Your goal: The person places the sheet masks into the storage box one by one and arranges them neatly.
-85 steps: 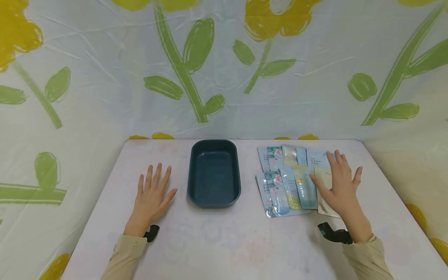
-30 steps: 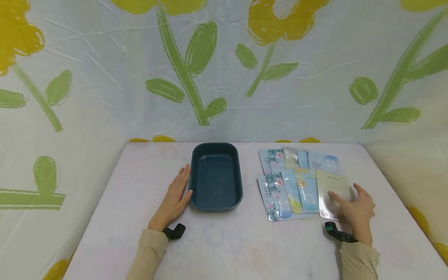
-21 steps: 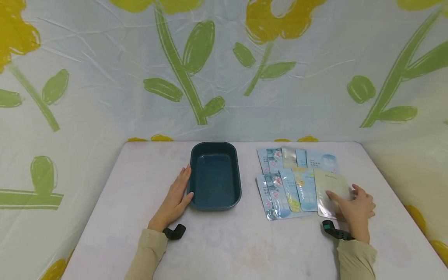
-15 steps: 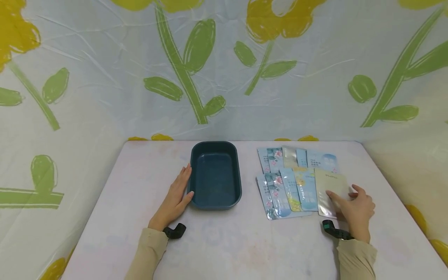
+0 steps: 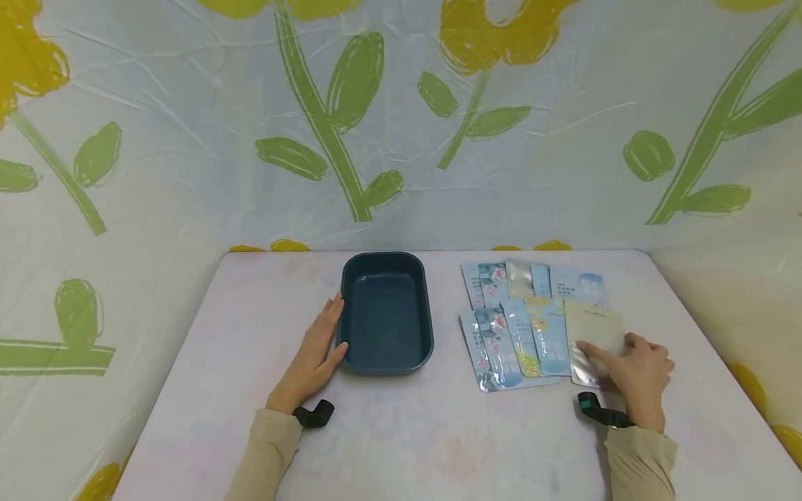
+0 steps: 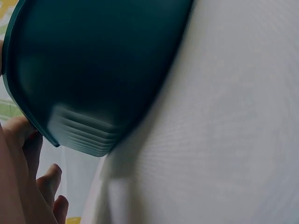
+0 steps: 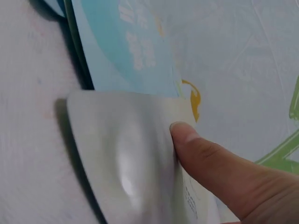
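Note:
In the head view my left hand [image 5: 313, 358] lies along the left side of a dark teal, deep rectangular tray [image 5: 387, 320], fingers straight against its wall and thumb near its front left corner. The left wrist view has the tray [image 6: 93, 60] close up, with fingers at its rim. My right hand [image 5: 642, 372] pinches a cream and silver sheet mask packet [image 5: 592, 321] by its right side. Its thumb presses on the packet's front, as the right wrist view also shows on the packet [image 7: 124, 154]; the other fingers bend round the right edge, tips hidden.
Left of the cream packet, a front row of overlapping blue mask packets [image 5: 498, 351] is fanned out. Behind it lies a back row of packets [image 5: 573, 285]. All rest on a pale table [image 5: 451, 438], with a flower-print curtain [image 5: 551, 188] along its back and sides.
My left hand has moved right, from the bare table to the tray's side. My right hand has come down from above the packets to the cream packet's right edge and taken hold of it.

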The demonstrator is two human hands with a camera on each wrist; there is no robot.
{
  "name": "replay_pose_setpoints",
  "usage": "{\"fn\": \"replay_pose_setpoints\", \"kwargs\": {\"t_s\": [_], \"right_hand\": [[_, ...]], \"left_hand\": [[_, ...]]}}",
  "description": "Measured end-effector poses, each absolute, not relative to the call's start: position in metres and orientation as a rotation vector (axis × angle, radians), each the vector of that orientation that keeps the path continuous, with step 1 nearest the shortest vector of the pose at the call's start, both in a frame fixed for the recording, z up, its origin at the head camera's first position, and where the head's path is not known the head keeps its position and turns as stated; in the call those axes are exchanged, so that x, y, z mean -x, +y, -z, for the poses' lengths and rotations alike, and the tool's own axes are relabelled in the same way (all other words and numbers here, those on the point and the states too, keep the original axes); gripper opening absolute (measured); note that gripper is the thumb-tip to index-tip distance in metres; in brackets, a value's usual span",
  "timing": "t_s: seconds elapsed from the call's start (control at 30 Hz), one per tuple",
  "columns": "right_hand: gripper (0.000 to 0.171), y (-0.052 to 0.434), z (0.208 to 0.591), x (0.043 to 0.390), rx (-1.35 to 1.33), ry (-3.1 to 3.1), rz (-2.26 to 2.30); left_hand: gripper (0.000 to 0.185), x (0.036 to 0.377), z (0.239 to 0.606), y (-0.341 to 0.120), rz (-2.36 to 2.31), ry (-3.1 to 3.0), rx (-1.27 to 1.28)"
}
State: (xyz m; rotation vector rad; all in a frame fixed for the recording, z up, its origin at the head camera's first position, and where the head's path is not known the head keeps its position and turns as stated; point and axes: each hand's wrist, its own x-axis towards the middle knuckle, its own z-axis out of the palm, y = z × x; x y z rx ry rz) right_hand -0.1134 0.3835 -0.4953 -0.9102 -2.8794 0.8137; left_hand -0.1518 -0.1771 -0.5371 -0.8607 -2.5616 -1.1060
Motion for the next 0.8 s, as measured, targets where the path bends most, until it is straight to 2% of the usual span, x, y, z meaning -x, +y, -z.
{"fn": "replay_pose_setpoints", "kwargs": {"t_s": [0.43,0.7,0.8], "right_hand": [[0.120,0.382,0.486,0.114,1.035,-2.933,-0.843],[0.116,0.377,0.478,0.112,1.087,-2.922,-0.907],[0.119,0.378,0.479,0.109,1.102,-2.847,-0.997]], "left_hand": [[0.069,0.151,0.536,-0.177,1.083,-2.576,0.860],[0.069,0.151,0.535,-0.177,0.996,-2.585,0.849],[0.069,0.151,0.536,-0.176,0.978,-2.567,0.856]]}}
